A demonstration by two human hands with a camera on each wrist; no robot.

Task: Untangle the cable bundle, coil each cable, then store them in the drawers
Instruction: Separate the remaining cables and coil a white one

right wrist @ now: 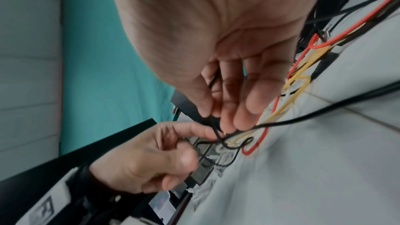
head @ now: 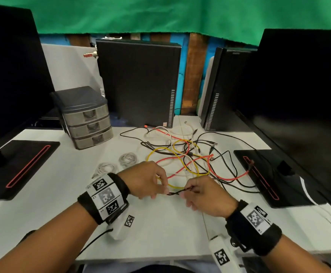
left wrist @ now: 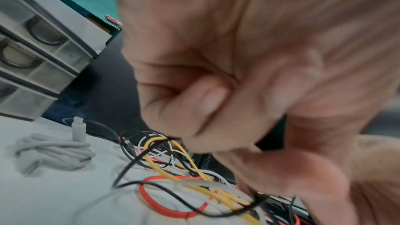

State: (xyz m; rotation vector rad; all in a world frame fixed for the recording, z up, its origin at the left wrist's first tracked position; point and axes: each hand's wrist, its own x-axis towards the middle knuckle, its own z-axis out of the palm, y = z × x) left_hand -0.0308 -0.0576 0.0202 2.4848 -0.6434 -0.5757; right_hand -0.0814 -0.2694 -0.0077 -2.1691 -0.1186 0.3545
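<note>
A tangle of black, red, yellow and white cables lies on the white desk, in front of the middle computer. My left hand and right hand meet at its near edge. Both pinch the same thin black cable, which runs twisted between them; the pinch of the right hand and the left hand shows in the right wrist view. Two coiled white cables lie left of the tangle. A grey three-drawer unit stands at the back left, all drawers closed.
Black computer towers stand behind the cables, with another tower to the right. Large monitors flank the desk, their black bases resting left and right of the work area. A green cloth hangs above.
</note>
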